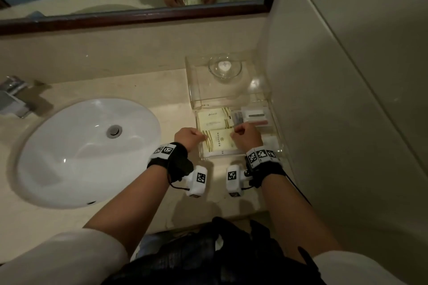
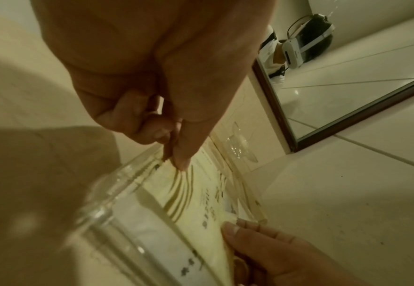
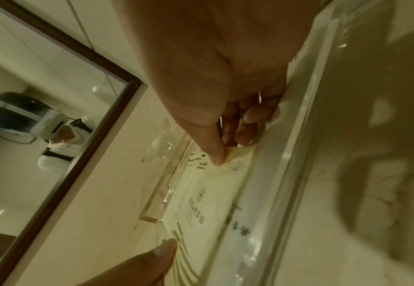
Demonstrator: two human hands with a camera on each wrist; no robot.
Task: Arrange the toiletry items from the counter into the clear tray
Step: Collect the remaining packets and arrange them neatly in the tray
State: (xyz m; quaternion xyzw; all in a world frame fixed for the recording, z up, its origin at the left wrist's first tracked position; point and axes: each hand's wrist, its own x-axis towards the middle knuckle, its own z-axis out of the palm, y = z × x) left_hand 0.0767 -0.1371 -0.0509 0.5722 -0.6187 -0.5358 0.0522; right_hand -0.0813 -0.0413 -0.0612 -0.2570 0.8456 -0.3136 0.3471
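Packet [image 1: 218,142] between the hands: pale yellow, olive curved stripes, dark print. Tray [image 1: 275,120]: clear. Sink [image 1: 69,146] left of hands: white. Counter [image 1: 162,90]: cream.

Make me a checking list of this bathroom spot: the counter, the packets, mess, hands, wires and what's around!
Surface: beige stone counter, dim light.
Job's things: clear plastic tray against the wall; large cream striped packet in its near part, smaller cream packets behind it, white boxed items to the right.
Clutter: round glass dish on the tray's raised shelf.
Hands: left hand and right hand each pinch an edge of the large packet.
Cables: black wrist-camera wires.
Surroundings: white oval sink, chrome tap, wood-framed mirror.
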